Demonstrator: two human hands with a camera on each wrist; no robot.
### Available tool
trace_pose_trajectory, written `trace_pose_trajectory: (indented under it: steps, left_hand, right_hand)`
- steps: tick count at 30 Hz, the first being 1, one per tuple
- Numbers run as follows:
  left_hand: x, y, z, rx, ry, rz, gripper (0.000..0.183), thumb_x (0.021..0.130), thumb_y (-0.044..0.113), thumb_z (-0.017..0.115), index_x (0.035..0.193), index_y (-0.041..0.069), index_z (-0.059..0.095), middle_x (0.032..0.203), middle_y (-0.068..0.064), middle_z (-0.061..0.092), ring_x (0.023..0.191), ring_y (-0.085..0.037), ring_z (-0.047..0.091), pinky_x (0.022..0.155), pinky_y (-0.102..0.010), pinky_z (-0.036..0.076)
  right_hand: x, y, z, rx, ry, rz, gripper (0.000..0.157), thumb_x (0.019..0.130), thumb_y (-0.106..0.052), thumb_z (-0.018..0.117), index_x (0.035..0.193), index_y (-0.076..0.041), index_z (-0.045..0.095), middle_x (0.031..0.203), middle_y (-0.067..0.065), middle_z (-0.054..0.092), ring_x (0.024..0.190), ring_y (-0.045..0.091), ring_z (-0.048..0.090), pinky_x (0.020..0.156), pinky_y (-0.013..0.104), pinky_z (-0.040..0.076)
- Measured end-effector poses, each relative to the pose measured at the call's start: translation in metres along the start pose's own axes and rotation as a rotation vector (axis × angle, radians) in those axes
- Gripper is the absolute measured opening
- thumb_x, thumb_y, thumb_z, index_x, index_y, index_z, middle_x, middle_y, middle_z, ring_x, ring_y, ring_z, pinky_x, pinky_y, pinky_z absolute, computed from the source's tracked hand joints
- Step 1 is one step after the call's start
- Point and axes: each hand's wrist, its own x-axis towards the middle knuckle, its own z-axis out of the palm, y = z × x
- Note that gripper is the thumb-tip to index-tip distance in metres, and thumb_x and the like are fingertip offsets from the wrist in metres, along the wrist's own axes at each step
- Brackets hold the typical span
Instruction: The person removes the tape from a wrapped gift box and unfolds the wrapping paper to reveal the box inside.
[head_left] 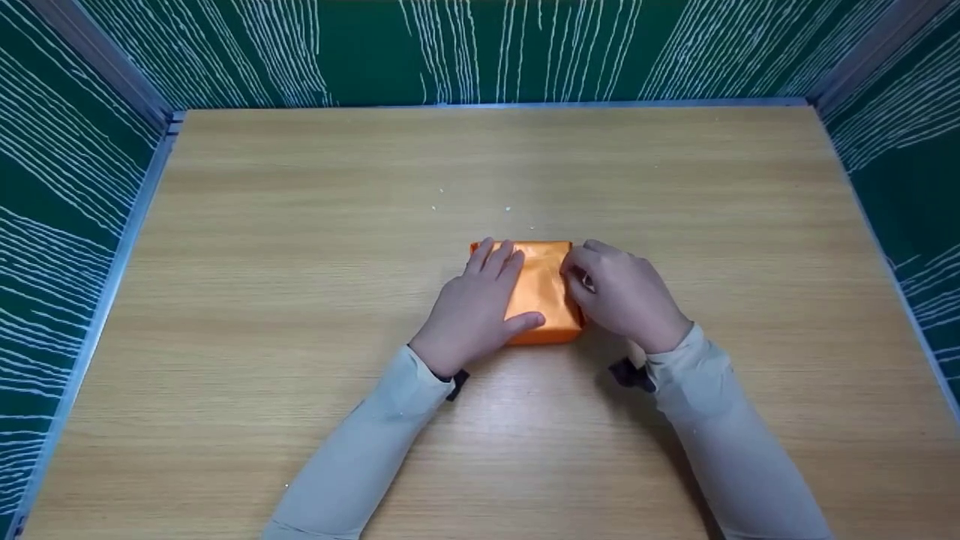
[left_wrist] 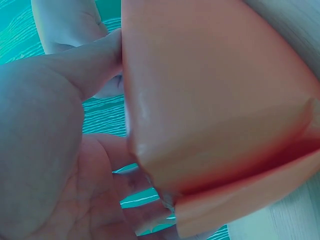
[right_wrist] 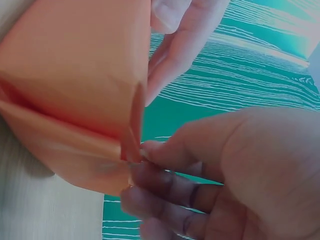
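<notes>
Orange packet (head_left: 541,289), left hand (head_left: 472,311) on top, fingers spread, right hand (head_left: 624,289) pinching the packet's right edge

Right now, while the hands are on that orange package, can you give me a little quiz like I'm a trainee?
1. True or false: the left-hand grip rests on the orange wrapped package.

2. Pick one: what pinches the package's right end?
A. the left-hand grip
B. the right-hand grip
C. neither

3. Fill in: beyond the wooden table, the green backdrop carries ____ lines.

Key: 1. True. 2. B. 3. White.
</notes>
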Motion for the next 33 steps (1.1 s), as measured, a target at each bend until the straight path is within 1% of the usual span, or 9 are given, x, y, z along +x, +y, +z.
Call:
trace_pose_trajectory:
  steps: [3, 5, 12, 18, 22, 25, 27, 29, 33]
  left_hand:
    - [-0.0006, 0.0, 0.0003, 0.004, 0.012, 0.001, 0.089, 0.098, 0.064, 0.057, 0.161, 0.007, 0.034, 0.168, -0.011, 0.031, 0.158, -0.03, 0.018, 0.103, -0.047, 0.053]
    - [-0.001, 0.0003, -0.0001, 0.004, 0.013, -0.002, 0.089, 0.098, 0.064, 0.058, 0.161, 0.007, 0.035, 0.168, -0.011, 0.031, 0.158, -0.03, 0.018, 0.103, -0.046, 0.053]
    - [-0.0008, 0.0005, 0.0, -0.008, 0.0, -0.01, 0.089, 0.098, 0.065, 0.057, 0.162, 0.007, 0.034, 0.169, -0.011, 0.03, 0.159, -0.03, 0.016, 0.104, -0.045, 0.052]
    - [-0.0001, 0.0006, 0.001, 0.004, 0.0, -0.012, 0.091, 0.098, 0.065, 0.056, 0.163, 0.007, 0.031, 0.169, -0.011, 0.029, 0.159, -0.03, 0.016, 0.104, -0.044, 0.052]
    - [-0.0001, 0.0014, 0.0007, 0.012, -0.004, -0.016, 0.092, 0.098, 0.066, 0.056, 0.163, 0.007, 0.029, 0.169, -0.011, 0.028, 0.159, -0.029, 0.017, 0.105, -0.044, 0.052]
    - [-0.0003, 0.0016, 0.0004, 0.015, -0.008, -0.018, 0.091, 0.097, 0.066, 0.056, 0.163, 0.008, 0.031, 0.169, -0.01, 0.028, 0.159, -0.029, 0.016, 0.105, -0.045, 0.051]
    - [-0.0002, 0.0015, 0.0002, 0.013, -0.012, -0.02, 0.091, 0.097, 0.066, 0.056, 0.163, 0.008, 0.031, 0.169, -0.01, 0.028, 0.159, -0.029, 0.016, 0.106, -0.045, 0.051]
    - [-0.0005, 0.0014, -0.0002, 0.005, -0.012, -0.021, 0.09, 0.098, 0.066, 0.056, 0.163, 0.008, 0.032, 0.169, -0.01, 0.028, 0.159, -0.029, 0.016, 0.106, -0.045, 0.051]
    - [-0.0008, 0.0009, 0.0001, -0.003, 0.001, -0.007, 0.089, 0.098, 0.064, 0.057, 0.162, 0.007, 0.033, 0.169, -0.011, 0.029, 0.159, -0.03, 0.016, 0.102, -0.045, 0.054]
  right_hand:
    - [-0.0004, 0.0, 0.0013, 0.003, -0.005, -0.003, 0.009, 0.095, -0.012, 0.068, 0.098, -0.005, 0.074, 0.083, 0.007, 0.061, 0.067, 0.023, 0.056, 0.062, 0.036, 0.048]
    - [-0.0003, -0.0003, 0.0016, 0.005, -0.012, 0.002, 0.009, 0.095, -0.013, 0.07, 0.098, -0.005, 0.073, 0.084, 0.007, 0.062, 0.068, 0.023, 0.057, 0.062, 0.036, 0.048]
    - [0.0003, -0.0012, 0.0003, 0.008, -0.02, 0.002, 0.007, 0.095, -0.004, 0.069, 0.1, -0.004, 0.074, 0.087, 0.009, 0.065, 0.07, 0.024, 0.058, 0.064, 0.039, 0.052]
    - [-0.0002, 0.0001, -0.0014, 0.005, -0.018, 0.017, 0.007, 0.093, -0.002, 0.069, 0.098, -0.005, 0.074, 0.086, 0.009, 0.064, 0.07, 0.024, 0.057, 0.065, 0.037, 0.051]
    - [-0.0003, -0.0001, -0.0001, 0.005, -0.016, 0.017, 0.005, 0.093, -0.007, 0.069, 0.096, -0.006, 0.073, 0.086, 0.008, 0.063, 0.07, 0.024, 0.057, 0.063, 0.037, 0.05]
    - [0.0001, -0.0007, 0.0014, 0.016, -0.028, 0.032, 0.007, 0.094, -0.012, 0.07, 0.097, -0.006, 0.073, 0.087, 0.007, 0.064, 0.071, 0.023, 0.059, 0.064, 0.036, 0.052]
    - [0.0002, -0.0016, 0.0014, 0.024, -0.033, 0.041, 0.008, 0.095, -0.013, 0.071, 0.098, -0.006, 0.073, 0.089, 0.007, 0.065, 0.073, 0.024, 0.06, 0.064, 0.037, 0.053]
    - [0.0003, -0.0018, 0.0013, 0.026, -0.026, 0.04, 0.006, 0.096, -0.011, 0.071, 0.098, -0.006, 0.073, 0.088, 0.007, 0.065, 0.073, 0.024, 0.06, 0.065, 0.037, 0.053]
    - [-0.0001, -0.0009, 0.0009, 0.019, 0.006, 0.007, 0.004, 0.094, -0.004, 0.07, 0.096, -0.005, 0.073, 0.086, 0.008, 0.064, 0.071, 0.024, 0.059, 0.064, 0.038, 0.052]
